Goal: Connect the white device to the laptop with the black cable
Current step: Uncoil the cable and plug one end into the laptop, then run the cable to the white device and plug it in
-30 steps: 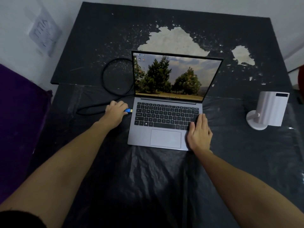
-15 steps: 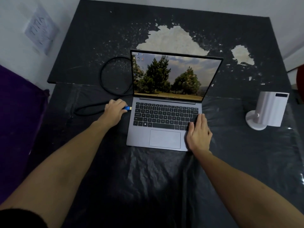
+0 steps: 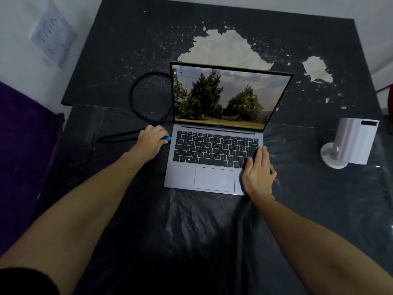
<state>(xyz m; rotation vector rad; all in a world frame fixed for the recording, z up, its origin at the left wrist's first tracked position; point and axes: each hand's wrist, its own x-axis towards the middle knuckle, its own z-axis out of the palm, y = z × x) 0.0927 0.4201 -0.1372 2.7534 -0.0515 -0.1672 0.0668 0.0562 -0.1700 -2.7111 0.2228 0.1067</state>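
Head view: left hand fingers pinch blue plug; right hand flat on laptop.

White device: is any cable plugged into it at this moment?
No, the white device stands alone at the right of the table with no cable reaching it; the black cable lies left of the laptop.

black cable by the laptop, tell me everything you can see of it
The black cable is thick, round and rubbery-looking, ending in a blue plug. From the plug it runs left along the plastic-covered table, doubles back, then curves into a loose loop behind the laptop, where the screen hides the rest. The left hand grips the plug end, the blue tip at the laptop's left edge; whether it is seated cannot be told. No cable reaches the white device.
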